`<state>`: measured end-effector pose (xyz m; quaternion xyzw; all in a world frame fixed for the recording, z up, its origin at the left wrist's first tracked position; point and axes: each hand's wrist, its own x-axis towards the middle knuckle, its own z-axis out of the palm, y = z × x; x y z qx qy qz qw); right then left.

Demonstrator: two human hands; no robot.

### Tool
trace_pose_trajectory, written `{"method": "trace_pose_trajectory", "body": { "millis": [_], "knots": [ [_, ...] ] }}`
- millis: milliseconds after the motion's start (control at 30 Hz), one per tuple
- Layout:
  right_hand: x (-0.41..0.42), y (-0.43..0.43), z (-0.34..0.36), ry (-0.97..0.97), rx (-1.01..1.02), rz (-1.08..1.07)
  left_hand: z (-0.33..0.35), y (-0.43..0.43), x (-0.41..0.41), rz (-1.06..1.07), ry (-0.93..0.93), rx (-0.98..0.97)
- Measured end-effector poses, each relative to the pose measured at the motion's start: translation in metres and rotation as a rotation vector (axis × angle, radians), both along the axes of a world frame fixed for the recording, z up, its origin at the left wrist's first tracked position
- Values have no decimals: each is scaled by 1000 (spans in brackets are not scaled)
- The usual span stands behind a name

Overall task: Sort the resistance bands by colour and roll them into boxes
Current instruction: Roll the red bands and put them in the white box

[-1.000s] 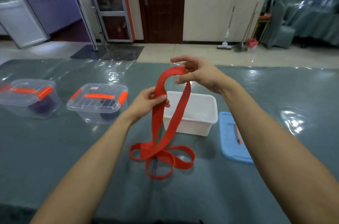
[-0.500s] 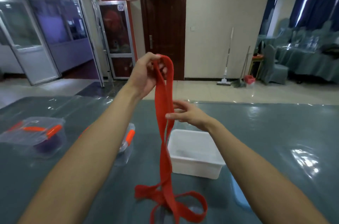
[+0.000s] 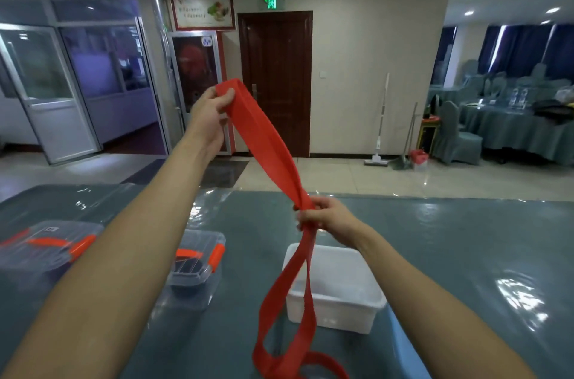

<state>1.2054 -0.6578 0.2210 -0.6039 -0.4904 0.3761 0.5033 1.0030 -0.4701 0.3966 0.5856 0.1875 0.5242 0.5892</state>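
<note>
Head view: both hands (image 3: pixel 208 110) grip a flat, smooth red band (image 3: pixel 262 136).

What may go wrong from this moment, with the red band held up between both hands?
1. The flat red rubber resistance band looks taut between the raised left hand and the lower right hand; if either grip slips, it may snap back.
2. Below the right hand its strands cross and loop on the grey-green table, so rolling may trap a twist.
3. The strands hang before the open white plastic box; pulling might drag it.
</note>
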Motion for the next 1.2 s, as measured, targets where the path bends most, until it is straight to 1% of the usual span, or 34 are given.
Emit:
{"method": "trace_pose_trajectory", "body": {
  "millis": [33,67,100,133,167,200,233,267,300,367,400,433,500,567,633,733,767,867,933,1000,1033,1100,1200],
  "knots": [
    [7,-4,1,-60,-30,-26,-13,8,-9,39,-31,-74],
    [13,-7,2,-183,-95,-20,-31,16,-17,67,-33,-152],
    [19,-11,2,-319,-168,2,-53,24,-25,107,42,-229],
    [25,-13,5,-425,-210,15,-79,30,-35,170,245,-257],
    [28,-14,11,-486,-209,5,-108,35,-46,248,586,-215],
    [31,-13,20,-493,-179,-16,-140,37,-54,318,1001,-102],
    [31,-12,31,-477,-151,-28,-166,31,-60,357,1344,64],
    [29,-10,43,-474,-143,-9,-186,20,-62,321,1486,202],
    [24,-7,53,-504,-156,35,-199,6,-58,216,1448,263],
    [10,-2,65,-645,-227,126,-208,-26,-39,-122,1217,342],
    [3,0,69,-706,-260,157,-206,-43,-26,-270,1132,367],
    [-2,1,72,-743,-279,176,-203,-59,-11,-358,1067,382],
    [-5,1,78,-766,-279,203,-200,-78,12,-426,938,405],
    [-1,-3,82,-773,-250,204,-196,-80,27,-400,762,367],
    [3,-10,72,-728,-193,138,-190,-74,28,-296,640,344],
    [1,-22,15,-636,-163,-20,-181,-63,18,-135,610,312],
    [-5,-26,-12,-598,-179,-49,-180,-59,14,-111,606,311],
    [-32,-31,-77,-397,-191,-74,-169,-50,2,-64,540,285],
    [-51,-28,-99,-273,-132,-70,-158,-45,-9,-31,479,277],
    [-66,-21,-105,-164,-62,-100,-152,-42,-22,-15,468,281],
    [-71,-16,-105,-149,-32,-119,-151,-42,-29,-10,477,284],
    [-81,-8,-102,-189,-7,-146,-151,-44,-41,4,497,294],
    [-86,1,-102,-245,-34,-158,-150,-46,-55,-8,480,315]
  ]
}}
